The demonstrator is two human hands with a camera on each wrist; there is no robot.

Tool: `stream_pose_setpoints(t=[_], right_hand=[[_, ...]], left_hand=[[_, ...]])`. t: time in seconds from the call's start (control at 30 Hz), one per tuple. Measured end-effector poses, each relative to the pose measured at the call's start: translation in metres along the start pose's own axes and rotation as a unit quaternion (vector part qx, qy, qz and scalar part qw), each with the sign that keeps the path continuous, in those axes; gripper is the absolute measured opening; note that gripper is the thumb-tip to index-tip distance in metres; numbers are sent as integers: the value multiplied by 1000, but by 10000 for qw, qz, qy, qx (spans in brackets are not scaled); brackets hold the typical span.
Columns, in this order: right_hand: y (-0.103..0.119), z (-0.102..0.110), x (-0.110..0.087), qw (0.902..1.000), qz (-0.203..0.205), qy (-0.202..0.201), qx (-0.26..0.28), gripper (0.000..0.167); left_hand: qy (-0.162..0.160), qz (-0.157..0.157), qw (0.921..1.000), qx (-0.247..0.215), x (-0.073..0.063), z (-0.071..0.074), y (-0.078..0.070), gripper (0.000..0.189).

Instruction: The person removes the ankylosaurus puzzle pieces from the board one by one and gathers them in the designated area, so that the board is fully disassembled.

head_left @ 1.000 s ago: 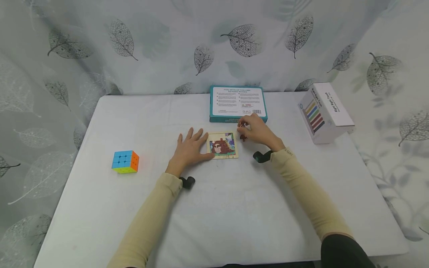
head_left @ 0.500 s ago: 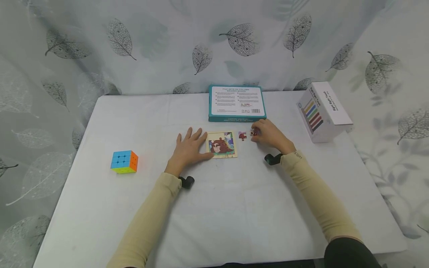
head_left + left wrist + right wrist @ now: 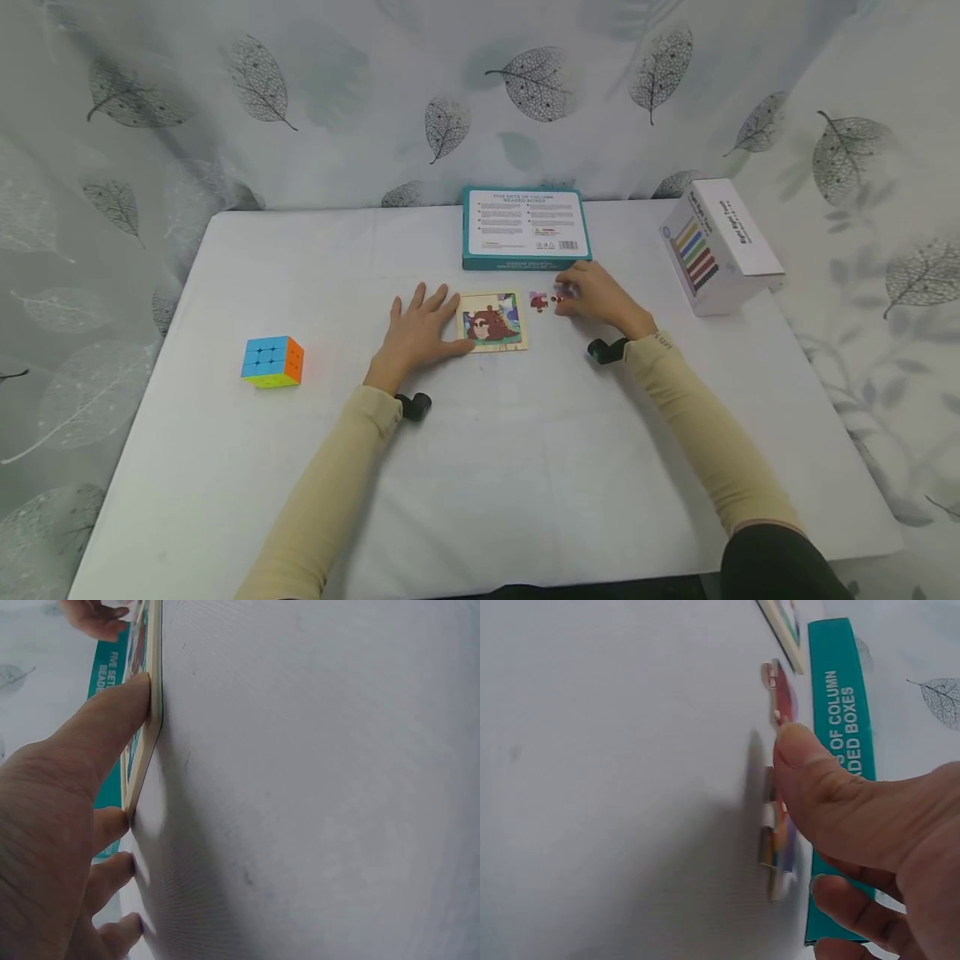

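Square jigsaw board with pale wooden frame (image 3: 476,305), picture of a reddish-brown creature partly assembled, bare at upper left: lying flat, mid-tabletop (image 3: 487,467). Left hand (image 3: 416,335): fingers spread apart, thumb resting on the board's near-left corner, index fingertip touching its left edge. Loose reddish-brown and purple jigsaw piece (image 3: 538,302): just right of the board, apart from it. Second loose jigsaw piece, multicoloured (image 3: 557,298): beside the first, partly hidden. Right hand (image 3: 600,298): thumb and fingers curled round the second piece; whether it is lifted cannot be told. Flat teal cardboard box with white printed panel (image 3: 527,225): behind the board. White upright carton printed with coloured bead bars (image 3: 720,250): far right. Blue, orange and yellow puzzle cube (image 3: 272,362): left, well apart.
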State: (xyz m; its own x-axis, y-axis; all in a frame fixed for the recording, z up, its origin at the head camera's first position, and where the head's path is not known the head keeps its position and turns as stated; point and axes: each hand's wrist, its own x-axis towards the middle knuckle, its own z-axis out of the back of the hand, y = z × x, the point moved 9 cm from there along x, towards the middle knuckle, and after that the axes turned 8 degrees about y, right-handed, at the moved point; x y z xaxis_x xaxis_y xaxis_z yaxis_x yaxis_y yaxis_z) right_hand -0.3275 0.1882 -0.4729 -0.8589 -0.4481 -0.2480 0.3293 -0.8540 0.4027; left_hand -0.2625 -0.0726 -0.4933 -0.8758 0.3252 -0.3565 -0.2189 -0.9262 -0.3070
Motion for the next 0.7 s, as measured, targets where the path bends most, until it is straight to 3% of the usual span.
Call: stream_pose_setpoints(t=[0.33,0.57,0.7], right_hand=[[17,11,2,9991,187,-95,373,46],[64,-9,17,9947,1010,188,-39,44],[81,-18,24,9907,1300,270,-285,47]], left_hand=[[-7,8,10000,-26,-1,1,0,95],[-21,-10,10000,-44,-1,1,1,95],[-15,-26,10000,-8,0,1,0,95]])
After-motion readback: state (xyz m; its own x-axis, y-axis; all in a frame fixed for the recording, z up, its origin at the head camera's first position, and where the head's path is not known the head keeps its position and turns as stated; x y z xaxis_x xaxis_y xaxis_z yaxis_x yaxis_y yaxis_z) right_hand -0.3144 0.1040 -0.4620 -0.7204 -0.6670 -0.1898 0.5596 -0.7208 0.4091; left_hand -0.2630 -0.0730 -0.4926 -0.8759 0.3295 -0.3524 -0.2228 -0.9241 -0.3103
